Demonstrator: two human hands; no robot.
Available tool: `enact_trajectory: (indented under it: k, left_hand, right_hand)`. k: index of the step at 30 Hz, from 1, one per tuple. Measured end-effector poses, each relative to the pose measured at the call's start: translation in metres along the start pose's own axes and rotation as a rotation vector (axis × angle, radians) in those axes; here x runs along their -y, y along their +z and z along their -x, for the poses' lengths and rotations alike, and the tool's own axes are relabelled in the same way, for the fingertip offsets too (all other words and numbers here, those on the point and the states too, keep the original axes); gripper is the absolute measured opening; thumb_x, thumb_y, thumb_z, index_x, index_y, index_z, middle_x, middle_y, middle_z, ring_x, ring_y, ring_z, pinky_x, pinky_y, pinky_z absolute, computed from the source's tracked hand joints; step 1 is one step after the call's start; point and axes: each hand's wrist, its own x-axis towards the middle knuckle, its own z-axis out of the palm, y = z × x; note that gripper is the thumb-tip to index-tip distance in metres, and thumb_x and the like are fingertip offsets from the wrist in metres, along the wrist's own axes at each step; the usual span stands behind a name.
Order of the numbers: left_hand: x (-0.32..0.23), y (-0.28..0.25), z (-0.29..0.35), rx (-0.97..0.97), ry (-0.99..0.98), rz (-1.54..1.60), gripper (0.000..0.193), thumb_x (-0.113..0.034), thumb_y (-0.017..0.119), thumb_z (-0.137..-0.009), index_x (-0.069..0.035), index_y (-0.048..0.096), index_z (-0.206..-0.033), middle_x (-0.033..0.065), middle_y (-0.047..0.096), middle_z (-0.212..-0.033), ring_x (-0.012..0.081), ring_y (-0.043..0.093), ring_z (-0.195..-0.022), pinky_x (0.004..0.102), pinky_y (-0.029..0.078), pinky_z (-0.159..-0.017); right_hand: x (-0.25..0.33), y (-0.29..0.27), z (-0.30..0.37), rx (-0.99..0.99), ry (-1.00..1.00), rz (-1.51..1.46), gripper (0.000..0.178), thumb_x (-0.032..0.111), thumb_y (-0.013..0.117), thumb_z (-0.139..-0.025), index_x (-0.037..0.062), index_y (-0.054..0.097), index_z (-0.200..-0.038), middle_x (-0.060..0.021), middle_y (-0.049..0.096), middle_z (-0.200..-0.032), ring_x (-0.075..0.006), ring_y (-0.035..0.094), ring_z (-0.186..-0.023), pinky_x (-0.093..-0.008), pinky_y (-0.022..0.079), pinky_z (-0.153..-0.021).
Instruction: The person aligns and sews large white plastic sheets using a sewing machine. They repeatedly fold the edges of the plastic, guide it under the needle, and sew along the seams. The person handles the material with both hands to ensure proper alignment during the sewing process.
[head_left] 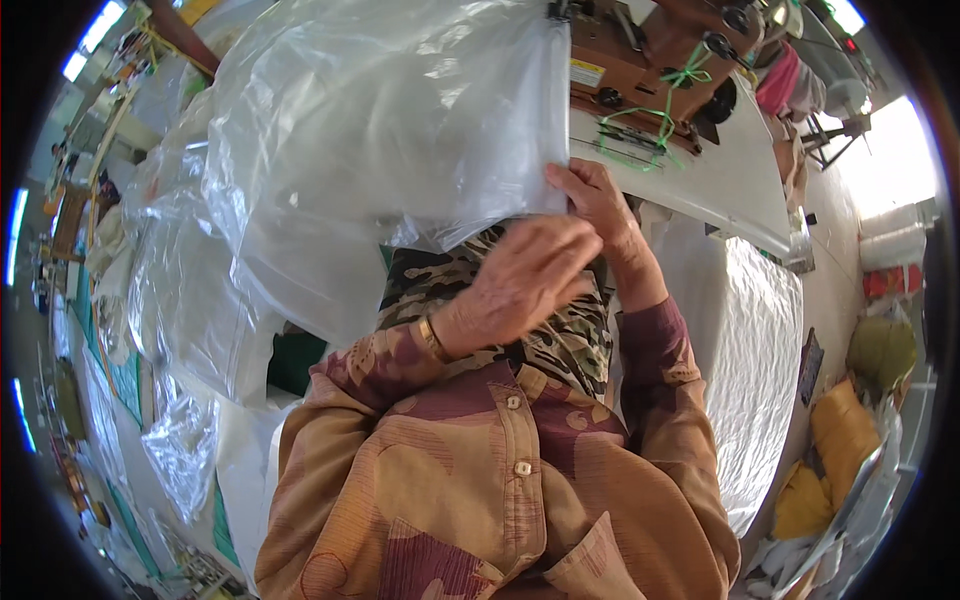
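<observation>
Plastic sheeting (380, 130) is pinched in the right hand (602, 208); I cannot tell the blurred left hand's (532, 272) grip.

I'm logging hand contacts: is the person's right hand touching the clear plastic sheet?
Touching. The head view shows the right hand with its thumb against the right edge of the clear plastic sheet, near its lower corner.
</observation>
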Motion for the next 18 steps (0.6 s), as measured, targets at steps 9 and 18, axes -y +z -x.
enact_trajectory:
  k: [9, 18]
  left_hand:
    - [0.093, 0.021, 0.011, -0.182, 0.194, -0.126, 0.02, -0.003, 0.068, -0.084, 0.003, 0.067, -0.103, 0.0106, 0.062, -0.113, 0.0296, 0.061, -0.104, 0.0422, 0.051, -0.086]
    - [0.11, 0.029, 0.006, -0.027, 0.174, -0.199, 0.017, -0.004, 0.066, -0.076, 0.0, 0.069, -0.092, 0.0075, 0.067, -0.106, 0.0223, 0.062, -0.107, 0.0424, 0.049, -0.095]
  right_hand:
    - [-0.013, 0.021, 0.003, -0.012, -0.042, -0.408, 0.028, 0.024, 0.06, -0.1, -0.0006, 0.066, -0.089, -0.0003, 0.064, -0.082, -0.0076, 0.057, -0.071, -0.0257, 0.048, -0.063]
    - [0.04, -0.011, -0.063, -0.645, -0.776, 1.213, 0.022, 0.013, 0.063, -0.088, 0.0051, 0.062, -0.109, -0.0121, 0.065, -0.111, -0.0289, 0.061, -0.102, -0.0449, 0.045, -0.083]
